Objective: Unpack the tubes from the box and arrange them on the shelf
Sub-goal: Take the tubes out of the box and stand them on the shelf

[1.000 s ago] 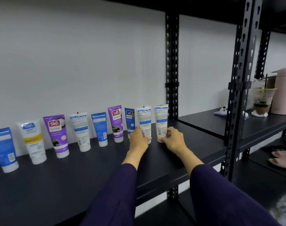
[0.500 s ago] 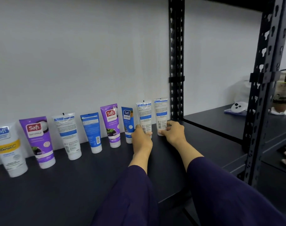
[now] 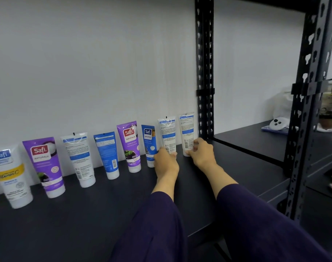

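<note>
Row of Safi tubes standing cap-down along the wall on a dark shelf [image 3: 85, 214], purple Safi Naturals tube [image 3: 129, 146], white Vitamin C tube [image 3: 11, 178], left hand [image 3: 165, 162] fingers curled round a white back-label tube [image 3: 168, 134], right hand [image 3: 201, 152] pinching the end tube [image 3: 187, 132] beside the black upright post [image 3: 204, 72], open shelf room in front.

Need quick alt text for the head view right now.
Two hands set white tubes upright at the right end of a row on a dark shelf: left hand grips one tube, right hand the end tube.

eight tubes [image 3: 111, 155] stand on the shelf [image 3: 104, 214], apparently against the wall [image 3: 95, 63].
</note>
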The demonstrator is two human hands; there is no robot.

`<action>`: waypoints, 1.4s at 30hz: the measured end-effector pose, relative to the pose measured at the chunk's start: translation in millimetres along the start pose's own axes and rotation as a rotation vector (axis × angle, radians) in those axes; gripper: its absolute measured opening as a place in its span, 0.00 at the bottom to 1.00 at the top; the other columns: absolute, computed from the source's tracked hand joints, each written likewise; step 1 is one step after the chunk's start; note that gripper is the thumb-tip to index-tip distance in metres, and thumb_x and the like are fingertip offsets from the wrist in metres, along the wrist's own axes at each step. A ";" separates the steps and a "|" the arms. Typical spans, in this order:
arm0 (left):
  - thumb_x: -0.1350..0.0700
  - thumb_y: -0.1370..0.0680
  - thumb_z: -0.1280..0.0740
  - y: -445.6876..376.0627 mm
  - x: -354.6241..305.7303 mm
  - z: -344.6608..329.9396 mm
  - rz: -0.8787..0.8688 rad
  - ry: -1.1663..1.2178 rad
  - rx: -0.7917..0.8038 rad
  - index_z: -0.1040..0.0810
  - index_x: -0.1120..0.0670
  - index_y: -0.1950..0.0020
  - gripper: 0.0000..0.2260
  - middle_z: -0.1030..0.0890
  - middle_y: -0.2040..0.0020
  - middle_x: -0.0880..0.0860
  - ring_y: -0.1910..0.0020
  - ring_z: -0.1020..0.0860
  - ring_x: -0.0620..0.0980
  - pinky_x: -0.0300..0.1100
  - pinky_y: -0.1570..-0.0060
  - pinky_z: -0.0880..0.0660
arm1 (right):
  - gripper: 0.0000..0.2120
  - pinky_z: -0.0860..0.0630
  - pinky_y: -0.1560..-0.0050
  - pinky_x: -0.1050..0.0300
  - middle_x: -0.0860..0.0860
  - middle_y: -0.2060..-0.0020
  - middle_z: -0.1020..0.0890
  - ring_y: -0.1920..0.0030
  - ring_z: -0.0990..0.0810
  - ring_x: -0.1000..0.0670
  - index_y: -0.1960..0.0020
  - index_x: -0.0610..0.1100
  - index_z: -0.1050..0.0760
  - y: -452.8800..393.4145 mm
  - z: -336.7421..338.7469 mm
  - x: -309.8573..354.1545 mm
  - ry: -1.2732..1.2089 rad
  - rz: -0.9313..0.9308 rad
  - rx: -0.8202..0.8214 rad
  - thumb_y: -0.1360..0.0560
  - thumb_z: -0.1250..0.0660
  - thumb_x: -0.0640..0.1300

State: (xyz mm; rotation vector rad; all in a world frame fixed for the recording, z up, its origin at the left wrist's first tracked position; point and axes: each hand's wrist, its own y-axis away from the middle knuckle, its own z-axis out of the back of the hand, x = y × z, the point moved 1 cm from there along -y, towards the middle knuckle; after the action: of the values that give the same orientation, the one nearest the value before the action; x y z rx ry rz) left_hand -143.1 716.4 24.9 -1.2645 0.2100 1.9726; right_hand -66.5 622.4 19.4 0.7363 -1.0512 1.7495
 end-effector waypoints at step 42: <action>0.53 0.19 0.42 448.0 71.4 -236.1 -0.759 -0.528 0.993 0.24 0.53 0.38 0.13 0.25 0.38 0.54 0.41 0.26 0.56 0.49 0.46 0.26 | 0.16 0.29 0.45 0.47 0.40 0.43 0.21 0.42 0.24 0.38 0.36 0.42 0.29 439.0 236.1 -315.5 0.624 -0.565 -0.070 0.23 0.41 0.43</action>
State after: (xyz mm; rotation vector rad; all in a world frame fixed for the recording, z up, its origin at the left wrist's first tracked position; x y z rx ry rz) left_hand -295.1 323.3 -264.9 -0.1055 0.3225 1.1739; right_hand -344.1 196.6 -280.0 0.3466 -0.4163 1.3030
